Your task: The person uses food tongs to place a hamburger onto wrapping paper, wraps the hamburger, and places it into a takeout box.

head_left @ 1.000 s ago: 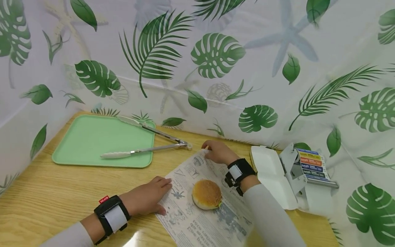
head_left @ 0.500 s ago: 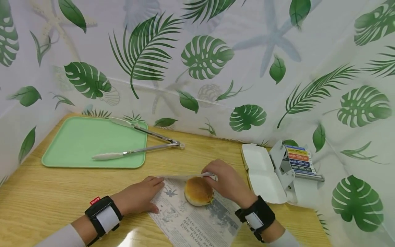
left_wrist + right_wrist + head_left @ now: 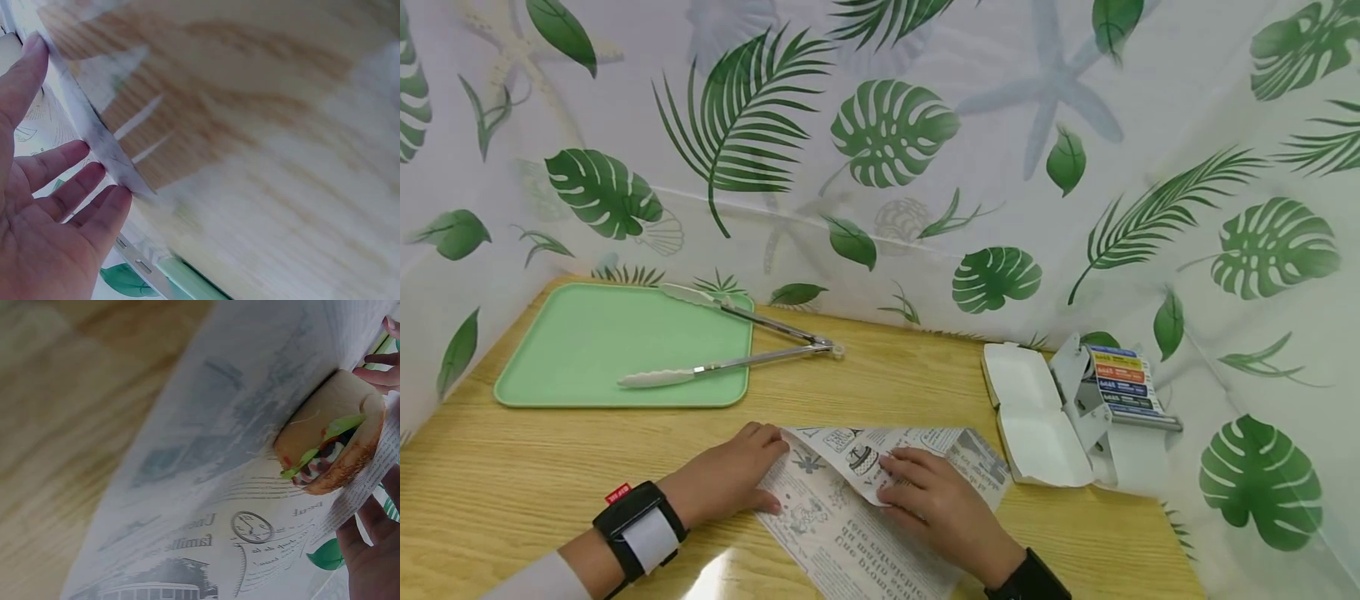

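A sheet of newsprint-patterned wrapping paper [image 3: 857, 542] lies on the table, its far corner folded toward me. Under that fold sits a hamburger [image 3: 328, 440], seen in the right wrist view with lettuce, a patty and white sauce at its cut side; the head view has it hidden. My right hand [image 3: 936, 508] lays its extended fingers on the folded flap, over the burger. At the paper's left edge rests my left hand [image 3: 726, 475], fingers spread and fingertips touching the sheet, as the left wrist view also shows.
On the back left stands a green tray [image 3: 572, 350], with metal tongs [image 3: 775, 357] lying spread across its right side. An unfolded white takeout box [image 3: 1041, 433] is at the right, beside a metal dispenser [image 3: 1120, 387] holding rolls of coloured labels. A leaf-print curtain [image 3: 880, 208] closes off the back.
My right hand has drawn the paper's far corner toward me and down over the burger, then gone from pinching the edge to lying on the flap. My left hand stays at the left edge.
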The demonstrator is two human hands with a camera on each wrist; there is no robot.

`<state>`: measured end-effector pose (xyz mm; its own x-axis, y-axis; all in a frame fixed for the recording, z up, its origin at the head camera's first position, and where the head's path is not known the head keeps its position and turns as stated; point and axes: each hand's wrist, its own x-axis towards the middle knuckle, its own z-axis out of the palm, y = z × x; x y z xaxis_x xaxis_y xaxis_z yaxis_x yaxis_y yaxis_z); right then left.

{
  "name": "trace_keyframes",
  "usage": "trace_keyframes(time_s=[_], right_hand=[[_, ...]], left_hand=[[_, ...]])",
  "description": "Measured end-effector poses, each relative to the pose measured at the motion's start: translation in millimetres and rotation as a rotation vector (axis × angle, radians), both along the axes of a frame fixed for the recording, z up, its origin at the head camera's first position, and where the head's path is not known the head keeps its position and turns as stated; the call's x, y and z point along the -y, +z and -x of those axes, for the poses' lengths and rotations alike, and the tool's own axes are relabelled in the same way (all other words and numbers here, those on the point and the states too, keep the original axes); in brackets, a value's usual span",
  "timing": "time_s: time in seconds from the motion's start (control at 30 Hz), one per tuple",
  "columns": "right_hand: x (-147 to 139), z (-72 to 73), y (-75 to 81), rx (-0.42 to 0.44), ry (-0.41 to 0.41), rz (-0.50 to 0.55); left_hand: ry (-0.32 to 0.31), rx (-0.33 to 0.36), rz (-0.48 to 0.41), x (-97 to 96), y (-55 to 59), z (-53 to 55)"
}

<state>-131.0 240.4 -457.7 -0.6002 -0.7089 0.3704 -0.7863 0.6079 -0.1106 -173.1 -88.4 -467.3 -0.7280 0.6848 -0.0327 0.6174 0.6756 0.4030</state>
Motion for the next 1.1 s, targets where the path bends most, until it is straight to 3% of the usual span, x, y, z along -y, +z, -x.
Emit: trace_keyframes(time_s=[0.27, 0.5, 0.57, 0.7, 0.8, 1.1], right_hand=[[-3, 7.4, -2.0, 0.087, -0.002, 0.041], [-4, 19.4, -0.2, 0.101, -0.054, -0.064], [-6, 21.0, -0.3, 0.149, -0.087, -0.097], [-9, 20.8, -0.7, 0.324, -0.146, -0.121], [-12, 20.2, -2.9, 0.384, -0.171, -0.127], [-22, 21.5, -14.8, 0.255, -0.134, -0.193]], left_hand=[[0.015, -0.029, 0.039, 0.8, -1.2, -1.8], [0.021, -0.02, 0.038, -0.4, -2.5, -4.1], [0.02, -0.022, 0.041, -0.9, -3.9, -4.5], [0.015, -0.031, 0.052, -1.7, -6.7, -4.6], [0.009, -0.046, 0.061, -2.0, -7.9, -4.7], [-0.013, -0.098, 0.075, -2.2, -9.6, -5.4]])
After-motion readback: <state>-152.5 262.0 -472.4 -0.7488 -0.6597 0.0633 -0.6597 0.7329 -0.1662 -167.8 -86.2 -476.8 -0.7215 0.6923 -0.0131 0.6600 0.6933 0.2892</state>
